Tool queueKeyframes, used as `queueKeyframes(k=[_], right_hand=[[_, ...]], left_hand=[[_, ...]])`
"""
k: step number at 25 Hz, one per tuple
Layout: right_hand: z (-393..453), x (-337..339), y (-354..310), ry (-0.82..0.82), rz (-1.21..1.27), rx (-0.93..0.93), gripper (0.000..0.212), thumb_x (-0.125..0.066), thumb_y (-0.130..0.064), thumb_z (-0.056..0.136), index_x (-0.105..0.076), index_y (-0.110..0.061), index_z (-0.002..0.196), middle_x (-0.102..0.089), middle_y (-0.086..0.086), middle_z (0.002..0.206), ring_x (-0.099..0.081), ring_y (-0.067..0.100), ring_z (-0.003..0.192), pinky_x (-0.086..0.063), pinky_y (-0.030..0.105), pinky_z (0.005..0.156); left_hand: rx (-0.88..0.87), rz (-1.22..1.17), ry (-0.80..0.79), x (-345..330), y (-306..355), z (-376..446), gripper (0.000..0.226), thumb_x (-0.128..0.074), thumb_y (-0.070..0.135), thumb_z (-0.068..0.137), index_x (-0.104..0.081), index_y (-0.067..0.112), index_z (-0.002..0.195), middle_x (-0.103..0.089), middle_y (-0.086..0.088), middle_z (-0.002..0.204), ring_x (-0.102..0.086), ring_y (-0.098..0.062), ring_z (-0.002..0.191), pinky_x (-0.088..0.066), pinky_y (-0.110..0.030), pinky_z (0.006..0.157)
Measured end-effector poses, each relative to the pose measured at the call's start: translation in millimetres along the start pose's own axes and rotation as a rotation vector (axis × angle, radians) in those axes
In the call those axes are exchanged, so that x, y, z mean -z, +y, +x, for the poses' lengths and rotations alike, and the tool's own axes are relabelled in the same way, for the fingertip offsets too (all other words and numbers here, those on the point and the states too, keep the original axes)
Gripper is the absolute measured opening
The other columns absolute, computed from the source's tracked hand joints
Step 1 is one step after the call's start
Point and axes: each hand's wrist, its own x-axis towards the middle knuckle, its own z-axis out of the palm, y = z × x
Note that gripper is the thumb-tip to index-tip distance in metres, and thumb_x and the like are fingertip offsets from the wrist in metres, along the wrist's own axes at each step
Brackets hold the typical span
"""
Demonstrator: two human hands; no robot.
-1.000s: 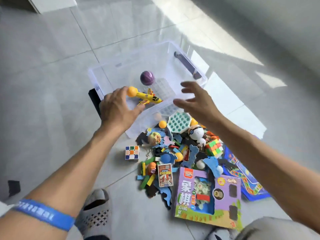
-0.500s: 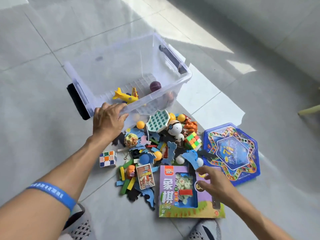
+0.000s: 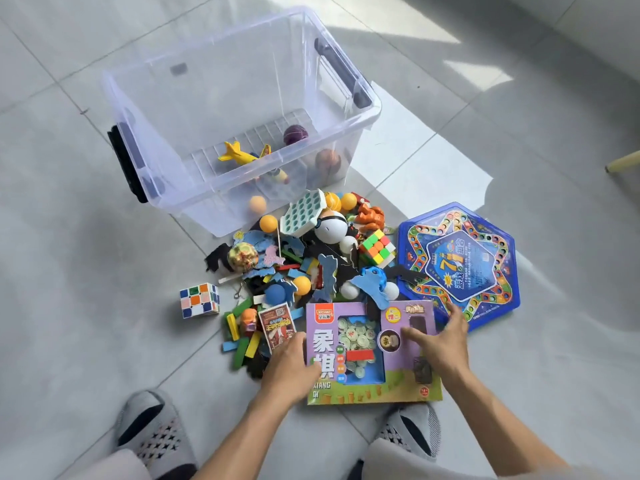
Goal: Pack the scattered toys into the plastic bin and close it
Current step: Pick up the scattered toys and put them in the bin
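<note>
The clear plastic bin point(image 3: 207, 81) stands open on the tiled floor with a yellow toy plane point(image 3: 242, 155), a purple ball point(image 3: 295, 134) and a brown ball point(image 3: 327, 161) inside. In front of it lies a heap of scattered toys point(image 3: 304, 265). The purple chess box point(image 3: 394, 372) lies flat at the near edge of the heap. My left hand point(image 3: 294, 362) rests at the box's left edge with the thumb on its face. My right hand point(image 3: 440, 341) lies spread on the box's right part.
A blue hexagonal board game point(image 3: 460, 261) lies right of the heap, and a white-faced cube point(image 3: 199, 299) sits apart on the left. A pale flat panel point(image 3: 415, 161) lies beside the bin. My two grey slippers point(image 3: 152, 427) point(image 3: 412, 427) are near the bottom edge.
My left hand has left the bin's rim and come down to the chess box's left edge. My right hand has stayed on the box. The view has shifted nearer to the heap.
</note>
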Motion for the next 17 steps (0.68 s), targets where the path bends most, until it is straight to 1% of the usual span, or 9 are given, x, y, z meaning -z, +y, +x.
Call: queueKeyframes(k=[1,3,5,7,9,10,13,15,17], right_hand=[[-3,1,5,-0.022,0.076,-0.074,0.084,-0.09,-0.031,0.065,-0.043,-0.014,0.132,-0.055,0.01,0.129,-0.061,0.023,0.103,-0.052,0.038,0.086],[-8,6,15,-0.107,0.173,-0.162,0.058,-0.086,-0.031,0.071,-0.054,-0.014,0.116,-0.067,0.008,0.109,-0.066,0.017,0.084,-0.053,0.033,0.069],[-13,13,19,-0.208,0.286,-0.189,0.036,-0.079,-0.026,0.08,-0.059,-0.016,0.11,-0.071,0.009,0.103,-0.07,0.02,0.083,-0.053,0.031,0.065],[-21,20,15,-0.359,0.406,-0.205,0.024,-0.069,-0.024,0.09,-0.06,-0.019,0.111,-0.075,0.009,0.101,-0.073,0.025,0.084,-0.056,0.032,0.065],[-27,23,8,-0.459,0.404,-0.197,0.02,-0.061,-0.027,0.095,-0.057,-0.023,0.114,-0.076,0.006,0.1,-0.074,0.024,0.086,-0.057,0.034,0.068],[-27,23,6,-0.458,0.356,-0.174,0.021,-0.06,-0.028,0.096,-0.056,-0.023,0.116,-0.075,0.004,0.102,-0.073,0.022,0.087,-0.056,0.033,0.068],[-20,24,-7,-0.268,0.217,-0.044,0.028,-0.06,-0.024,0.095,-0.054,-0.017,0.122,-0.068,0.006,0.115,-0.067,0.02,0.092,-0.052,0.033,0.073],[-15,27,-24,-0.159,0.036,0.079,0.034,-0.063,-0.021,0.091,-0.052,-0.017,0.123,-0.061,0.009,0.12,-0.061,0.022,0.098,-0.051,0.038,0.083],[-12,22,-42,-0.098,-0.186,0.264,0.048,-0.064,-0.022,0.087,-0.049,-0.016,0.132,-0.056,0.009,0.13,-0.058,0.024,0.109,-0.049,0.041,0.092]], left_hand=[[0.085,-0.093,-0.097,-12,-6,-3,0.029,-0.062,0.025,0.083,-0.046,0.037,0.105,-0.059,0.015,0.101,-0.058,-0.012,0.096,-0.047,-0.03,0.077],[0.205,-0.289,-0.145,-23,-10,-5,0.029,-0.065,0.022,0.08,-0.05,0.035,0.101,-0.063,0.017,0.099,-0.061,-0.009,0.092,-0.05,-0.029,0.08],[0.262,-0.408,-0.119,-27,-11,-3,0.035,-0.068,0.023,0.074,-0.056,0.034,0.104,-0.069,0.011,0.103,-0.065,-0.011,0.093,-0.053,-0.035,0.086],[0.284,-0.476,-0.116,-26,-15,-3,0.044,-0.07,0.021,0.075,-0.054,0.036,0.113,-0.069,0.009,0.106,-0.064,-0.013,0.096,-0.051,-0.031,0.081],[0.281,-0.523,-0.113,-23,-15,-8,0.043,-0.07,0.017,0.079,-0.054,0.033,0.116,-0.068,0.009,0.106,-0.063,-0.014,0.099,-0.048,-0.03,0.079],[0.273,-0.535,-0.125,-24,-16,-9,0.039,-0.069,0.016,0.08,-0.056,0.032,0.113,-0.069,0.008,0.107,-0.064,-0.014,0.098,-0.049,-0.031,0.08],[0.228,-0.459,-0.107,-20,-11,-17,0.025,-0.067,0.015,0.082,-0.059,0.028,0.102,-0.068,0.008,0.102,-0.064,-0.009,0.09,-0.051,-0.028,0.079],[0.166,-0.284,0.07,-11,-7,-16,0.019,-0.065,0.016,0.082,-0.06,0.025,0.098,-0.063,0.01,0.093,-0.061,-0.01,0.087,-0.05,-0.028,0.078],[0.066,-0.101,0.254,1,0,-11,0.015,-0.062,0.019,0.083,-0.059,0.025,0.096,-0.061,0.009,0.094,-0.06,-0.013,0.087,-0.05,-0.029,0.072]])
